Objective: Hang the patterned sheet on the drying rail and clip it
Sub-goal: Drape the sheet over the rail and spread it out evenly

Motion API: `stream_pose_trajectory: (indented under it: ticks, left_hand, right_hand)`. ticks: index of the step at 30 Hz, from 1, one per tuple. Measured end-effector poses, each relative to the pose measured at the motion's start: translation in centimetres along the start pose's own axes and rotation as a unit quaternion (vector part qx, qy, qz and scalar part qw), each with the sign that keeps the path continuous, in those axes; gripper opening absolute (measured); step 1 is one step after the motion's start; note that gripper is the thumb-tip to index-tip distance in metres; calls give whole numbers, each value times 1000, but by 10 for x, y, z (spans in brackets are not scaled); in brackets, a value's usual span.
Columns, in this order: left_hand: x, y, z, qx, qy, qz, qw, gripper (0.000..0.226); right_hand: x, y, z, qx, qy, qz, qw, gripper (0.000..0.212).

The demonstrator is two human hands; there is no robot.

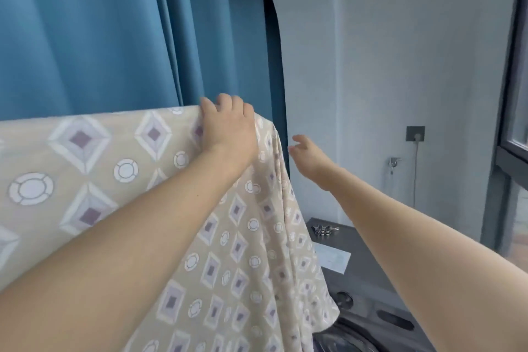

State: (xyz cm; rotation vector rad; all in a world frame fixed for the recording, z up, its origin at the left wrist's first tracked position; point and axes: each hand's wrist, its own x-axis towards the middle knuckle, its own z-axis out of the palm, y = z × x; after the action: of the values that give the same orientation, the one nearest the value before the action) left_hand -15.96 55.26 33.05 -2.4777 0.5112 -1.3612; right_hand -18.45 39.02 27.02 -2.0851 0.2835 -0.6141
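From my feed the clips (322, 229) sit nearest on the dark washer top (368, 248), at 5 o'clock from my right hand (307, 156), loose-fingered and empty; farther, my left hand (228, 126) curls over the patterned sheet (120, 168), draped left-right; rail hidden.

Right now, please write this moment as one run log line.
sheet: draped over rail | left hand: grips top fold | right hand: open, beside sheet edge | clips: on washer, unused
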Motion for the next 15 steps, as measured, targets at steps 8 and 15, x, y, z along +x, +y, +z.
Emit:
stream_pose_trajectory:
  ticks: [8, 15]
  left_hand:
    - [29, -23, -9, -120, -48, -86, 988, 26]
    - [26, -26, -17, -170, 17, -102, 980, 25]
  right_hand:
    - [84, -20, 44, 129, 30, -28, 991, 62]
    - [114, -23, 56, 138, 58, -12, 989, 51]
